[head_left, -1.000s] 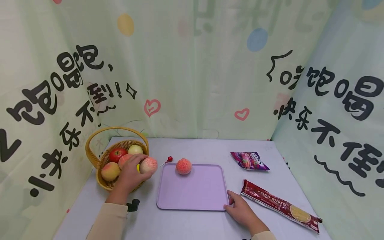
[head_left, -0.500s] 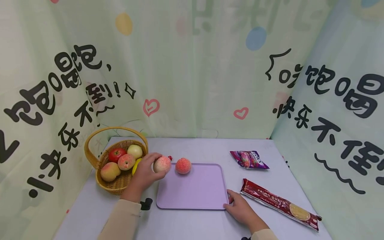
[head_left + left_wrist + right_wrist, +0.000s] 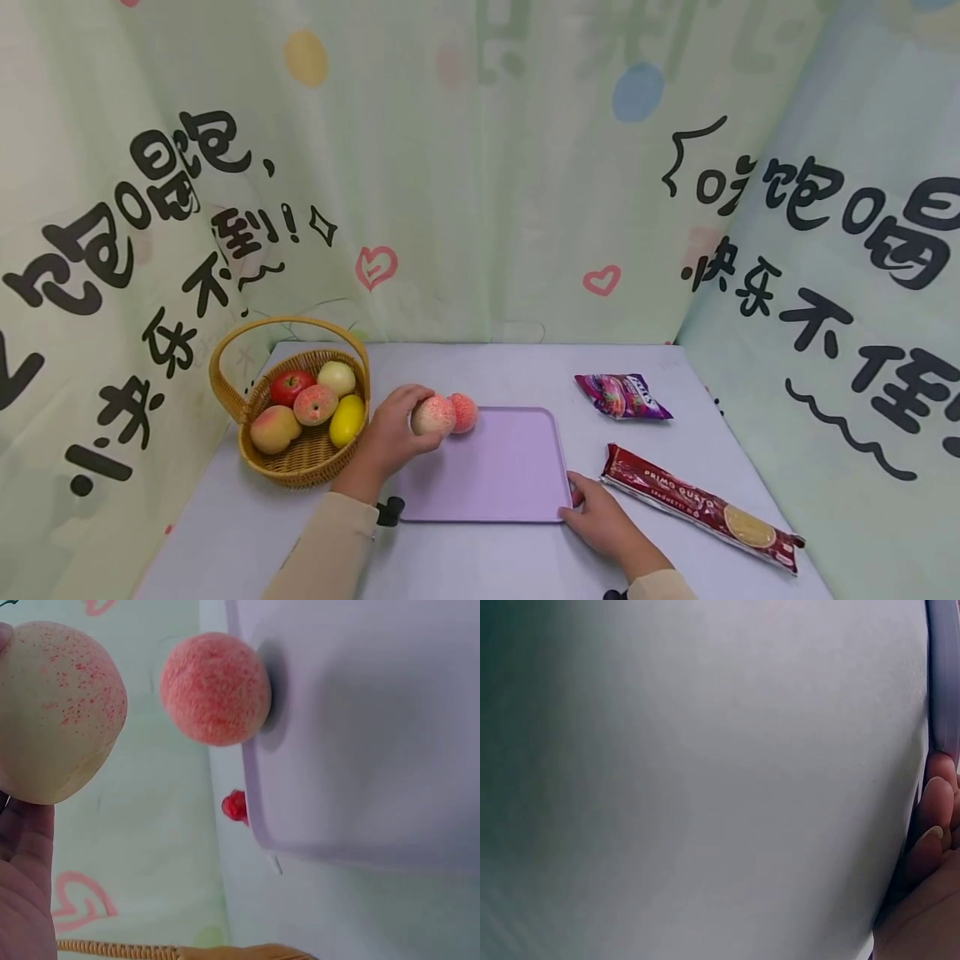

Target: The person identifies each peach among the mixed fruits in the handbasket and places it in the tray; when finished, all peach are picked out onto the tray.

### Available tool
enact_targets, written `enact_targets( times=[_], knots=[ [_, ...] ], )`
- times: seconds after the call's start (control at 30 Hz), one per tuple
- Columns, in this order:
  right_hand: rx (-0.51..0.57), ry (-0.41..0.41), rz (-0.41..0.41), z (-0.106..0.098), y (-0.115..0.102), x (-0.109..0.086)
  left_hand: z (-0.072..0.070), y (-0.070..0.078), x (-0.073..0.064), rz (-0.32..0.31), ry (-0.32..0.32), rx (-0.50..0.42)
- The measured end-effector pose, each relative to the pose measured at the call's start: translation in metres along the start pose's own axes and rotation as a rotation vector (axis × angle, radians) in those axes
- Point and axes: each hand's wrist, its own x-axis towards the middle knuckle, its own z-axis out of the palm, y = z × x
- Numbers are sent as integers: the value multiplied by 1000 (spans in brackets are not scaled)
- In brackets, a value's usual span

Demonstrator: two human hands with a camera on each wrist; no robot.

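My left hand holds a pale peach with pink speckles between thumb and fingers, above the left part of the purple tray. A pinker peach sits on the tray near its back left corner, partly behind the held one. In the left wrist view the held peach is apart from the pinker peach. At the tray's right front corner my right hand grips the rim, thumb at the front. Curled fingers show beside the tray edge in the right wrist view.
Left of the tray stands a wicker basket with an apple, peaches, a yellow lemon-like fruit and a pale round fruit. A small red berry lies by the tray's back left corner. To the right are a purple snack bag and a spaghetti pack.
My left hand has carried the pale peach rightward from the basket to over the tray, close to the pinker peach. My right hand has stayed at the tray's corner.
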Motion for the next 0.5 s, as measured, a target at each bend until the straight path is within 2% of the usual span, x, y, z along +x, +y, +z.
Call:
enact_targets(
  times=[0.17,0.33,0.5],
  knots=[
    [-2,3,8,-1,0,0,11,5,3,7,-18,-43],
    [-8,-3,1,-1,-1,-1,24,7,6,0,-32,-45],
    [-8,2,-8,-1,-4,-2,35,11,11,25,-43,-68]
  ],
)
